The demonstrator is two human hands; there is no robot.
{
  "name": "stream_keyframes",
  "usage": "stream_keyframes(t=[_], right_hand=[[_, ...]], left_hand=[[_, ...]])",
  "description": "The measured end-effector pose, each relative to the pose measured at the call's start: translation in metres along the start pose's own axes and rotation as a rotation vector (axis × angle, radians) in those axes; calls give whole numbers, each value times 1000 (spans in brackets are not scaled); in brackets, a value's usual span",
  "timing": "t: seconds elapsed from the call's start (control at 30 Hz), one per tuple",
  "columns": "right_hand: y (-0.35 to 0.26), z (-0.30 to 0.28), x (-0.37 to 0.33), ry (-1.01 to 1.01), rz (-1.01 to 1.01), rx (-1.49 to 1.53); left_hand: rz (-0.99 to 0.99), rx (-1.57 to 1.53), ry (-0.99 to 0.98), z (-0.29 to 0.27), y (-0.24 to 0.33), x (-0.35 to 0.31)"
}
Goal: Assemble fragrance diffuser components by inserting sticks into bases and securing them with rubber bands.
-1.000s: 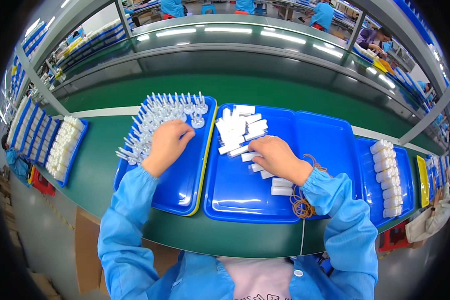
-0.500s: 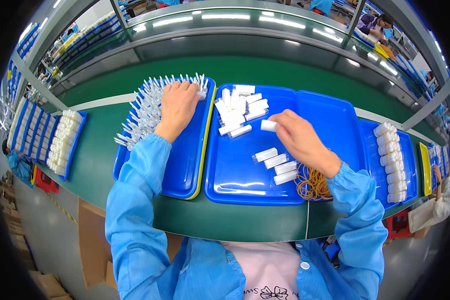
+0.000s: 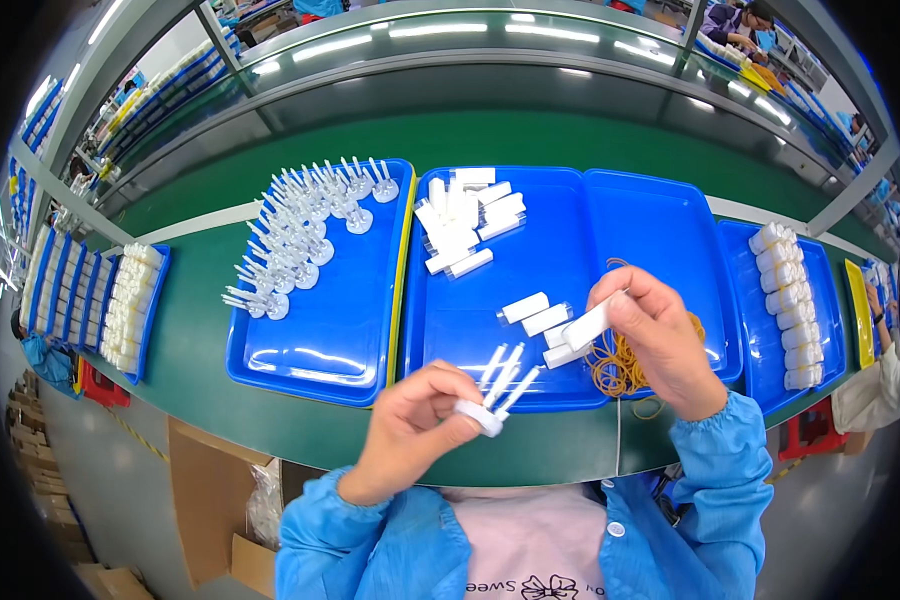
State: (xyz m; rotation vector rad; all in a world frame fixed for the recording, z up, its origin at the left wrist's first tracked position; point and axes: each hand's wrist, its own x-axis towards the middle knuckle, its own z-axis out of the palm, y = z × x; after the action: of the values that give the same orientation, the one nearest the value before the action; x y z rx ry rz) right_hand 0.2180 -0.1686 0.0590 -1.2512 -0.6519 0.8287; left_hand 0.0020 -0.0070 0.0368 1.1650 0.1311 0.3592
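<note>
My left hand (image 3: 415, 420), closed, pinches a white plastic piece with a round base and several upright prongs (image 3: 488, 418) above the table's front edge. In my right hand (image 3: 660, 335) is a white rectangular block (image 3: 592, 320), gripped between thumb and fingers over the middle tray. Under that hand lies a heap of tan rubber bands (image 3: 615, 372); a bit of band also shows above its fingers. Beside the heap are a few more white blocks (image 3: 546, 320) with clear film ends. Rows of similar pronged pieces (image 3: 305, 235) stand in the left blue tray (image 3: 310, 365).
A pile of white blocks (image 3: 460, 220) lies at the back left of the middle blue tray (image 3: 490, 300). White rolls (image 3: 792, 310) line the right tray, and others (image 3: 135, 300) fill one at far left. A cardboard box (image 3: 205, 490) is below the green table (image 3: 530, 455).
My left hand has come from the left tray to the table's front edge, bringing a pronged piece. My right hand has moved right and nearer with its white block.
</note>
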Motion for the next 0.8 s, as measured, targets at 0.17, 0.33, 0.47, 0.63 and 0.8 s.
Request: stream_keyframes(t=[0.17, 0.33, 0.47, 0.63, 0.8], right_hand=[[12, 7, -2, 13, 85, 48], [15, 7, -5, -8, 79, 46], [15, 6, -4, -35, 48, -34], [10, 6, -7, -64, 1, -133], [8, 8, -11, -51, -58, -219]], left_hand=[[-47, -89, -19, 10, -21, 1], [-84, -73, -26, 10, -26, 2], [-91, -64, -8, 9, -26, 2], [-85, 11, -35, 3, -29, -2], [-89, 34, 25, 4, -34, -5]])
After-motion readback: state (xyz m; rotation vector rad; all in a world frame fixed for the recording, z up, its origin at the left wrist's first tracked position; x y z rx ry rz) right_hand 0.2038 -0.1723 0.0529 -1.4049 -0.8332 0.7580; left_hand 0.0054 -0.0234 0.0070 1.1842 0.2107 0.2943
